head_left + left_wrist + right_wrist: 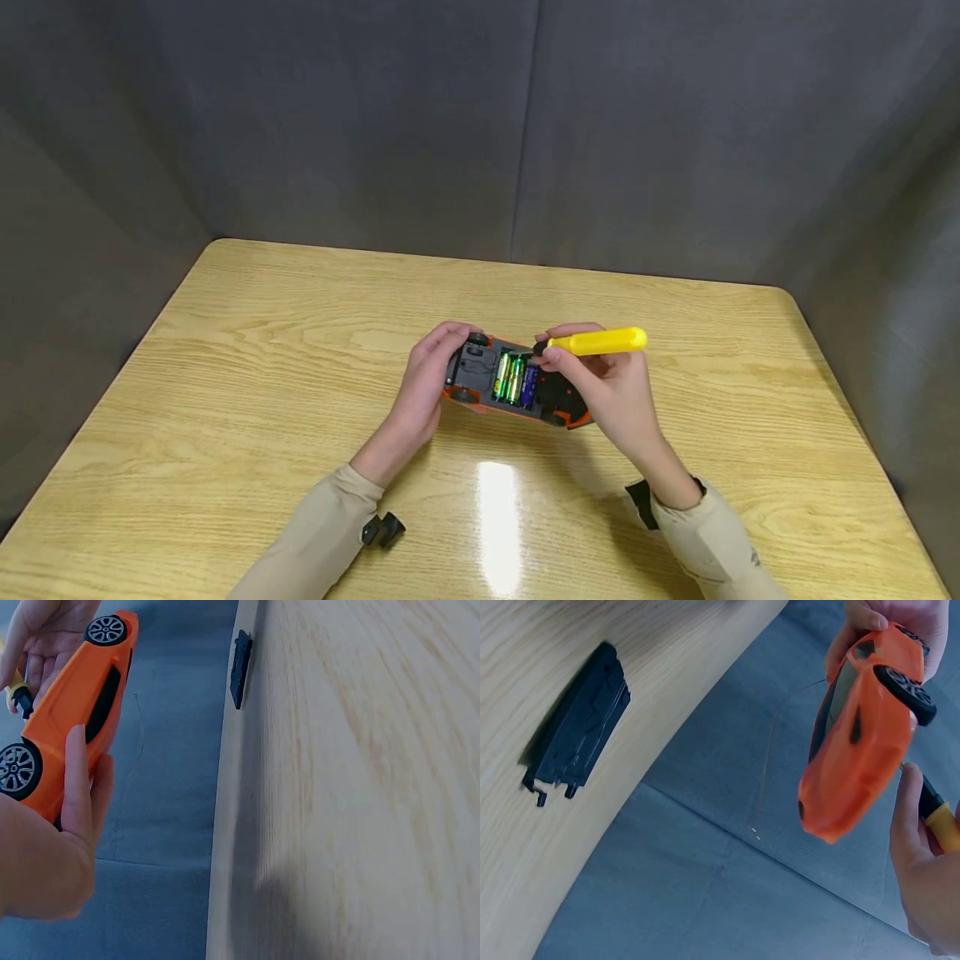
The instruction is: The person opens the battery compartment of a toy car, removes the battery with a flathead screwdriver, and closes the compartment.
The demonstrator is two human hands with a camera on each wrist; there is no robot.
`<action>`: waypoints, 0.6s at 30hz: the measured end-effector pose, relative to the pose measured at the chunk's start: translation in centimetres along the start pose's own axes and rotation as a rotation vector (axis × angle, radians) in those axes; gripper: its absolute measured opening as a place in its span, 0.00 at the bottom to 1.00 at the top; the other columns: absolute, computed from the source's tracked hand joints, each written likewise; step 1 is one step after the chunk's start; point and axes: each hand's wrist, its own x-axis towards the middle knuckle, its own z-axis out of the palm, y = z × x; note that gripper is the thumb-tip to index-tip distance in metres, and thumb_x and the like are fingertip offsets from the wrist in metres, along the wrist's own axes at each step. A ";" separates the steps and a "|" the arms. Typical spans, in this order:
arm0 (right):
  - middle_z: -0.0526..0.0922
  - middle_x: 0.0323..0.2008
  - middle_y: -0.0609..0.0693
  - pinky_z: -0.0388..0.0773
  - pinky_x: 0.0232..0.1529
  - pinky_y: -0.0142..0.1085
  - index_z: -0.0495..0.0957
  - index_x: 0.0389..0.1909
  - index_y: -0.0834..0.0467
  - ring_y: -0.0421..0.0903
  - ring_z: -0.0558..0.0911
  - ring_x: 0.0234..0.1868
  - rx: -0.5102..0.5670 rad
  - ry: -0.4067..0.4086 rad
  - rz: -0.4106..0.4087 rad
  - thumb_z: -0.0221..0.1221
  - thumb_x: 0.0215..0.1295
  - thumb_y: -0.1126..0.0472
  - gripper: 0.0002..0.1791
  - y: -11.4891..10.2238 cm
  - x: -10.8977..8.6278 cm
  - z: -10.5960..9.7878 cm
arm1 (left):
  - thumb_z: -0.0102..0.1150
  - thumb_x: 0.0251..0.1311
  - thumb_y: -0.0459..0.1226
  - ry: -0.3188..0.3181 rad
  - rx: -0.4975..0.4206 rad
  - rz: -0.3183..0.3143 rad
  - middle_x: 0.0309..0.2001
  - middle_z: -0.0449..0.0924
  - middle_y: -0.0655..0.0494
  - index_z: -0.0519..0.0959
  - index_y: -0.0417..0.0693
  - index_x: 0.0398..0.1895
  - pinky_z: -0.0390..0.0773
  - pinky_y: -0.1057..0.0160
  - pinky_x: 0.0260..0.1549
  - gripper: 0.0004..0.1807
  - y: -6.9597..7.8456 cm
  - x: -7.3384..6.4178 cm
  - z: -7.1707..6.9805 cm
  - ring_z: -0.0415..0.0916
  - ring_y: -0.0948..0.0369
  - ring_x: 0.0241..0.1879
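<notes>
An orange toy car (474,371) is held above the table with its dark underside up. My left hand (423,379) grips it by its left end, fingers along the orange side in the left wrist view. Two green batteries (510,379) and a blue battery (529,385) sit in its uncovered battery compartment. With my right hand (618,400) I hold a screwdriver (600,342) by its yellow handle and black collar. Its tip points left, right at the compartment's upper edge beside the batteries.
A black battery cover (577,727) lies on the wooden table (262,350) near an edge; the hands and car hide it from the head view. Dark grey curtains (360,125) hang behind and at both sides of the table.
</notes>
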 end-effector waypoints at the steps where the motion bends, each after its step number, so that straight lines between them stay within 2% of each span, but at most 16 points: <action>1: 0.87 0.42 0.62 0.90 0.44 0.40 0.82 0.46 0.74 0.46 0.89 0.38 -0.014 -0.003 -0.002 0.62 0.65 0.80 0.10 0.0 0.0 0.0 | 0.50 0.78 0.41 0.003 0.004 0.001 0.41 0.81 0.49 0.80 0.41 0.49 0.89 0.56 0.18 0.13 0.0 0.0 0.0 0.82 0.57 0.32; 8: 0.87 0.42 0.58 0.89 0.43 0.31 0.84 0.44 0.67 0.40 0.86 0.41 -0.231 -0.071 -0.020 0.67 0.65 0.75 0.08 -0.2 0.1 -0.2 | 0.50 0.77 0.41 0.003 0.041 0.011 0.42 0.80 0.49 0.80 0.41 0.48 0.88 0.59 0.21 0.13 -0.1 0.1 0.1 0.80 0.58 0.34; 12: 0.87 0.40 0.57 0.90 0.41 0.35 0.83 0.46 0.70 0.44 0.88 0.38 -0.231 -0.113 -0.003 0.65 0.67 0.75 0.08 0.2 0.4 -0.5 | 0.51 0.76 0.42 -0.009 0.075 -0.003 0.43 0.81 0.50 0.80 0.41 0.47 0.86 0.61 0.20 0.13 -0.2 0.0 0.1 0.79 0.58 0.34; 15: 0.87 0.38 0.58 0.91 0.40 0.38 0.81 0.47 0.72 0.48 0.89 0.35 -0.217 -0.131 0.009 0.63 0.68 0.75 0.09 0.5 0.5 -0.8 | 0.51 0.76 0.42 -0.019 0.088 -0.019 0.43 0.81 0.48 0.80 0.41 0.48 0.85 0.59 0.15 0.14 -0.2 0.0 0.1 0.80 0.57 0.31; 18: 0.87 0.38 0.60 0.91 0.39 0.41 0.81 0.48 0.72 0.50 0.89 0.35 -0.201 -0.133 0.053 0.63 0.71 0.72 0.09 0.7 0.6 -1.1 | 0.52 0.76 0.42 -0.027 0.095 -0.024 0.43 0.81 0.48 0.80 0.41 0.49 0.85 0.59 0.14 0.14 -0.3 0.0 0.1 0.80 0.56 0.31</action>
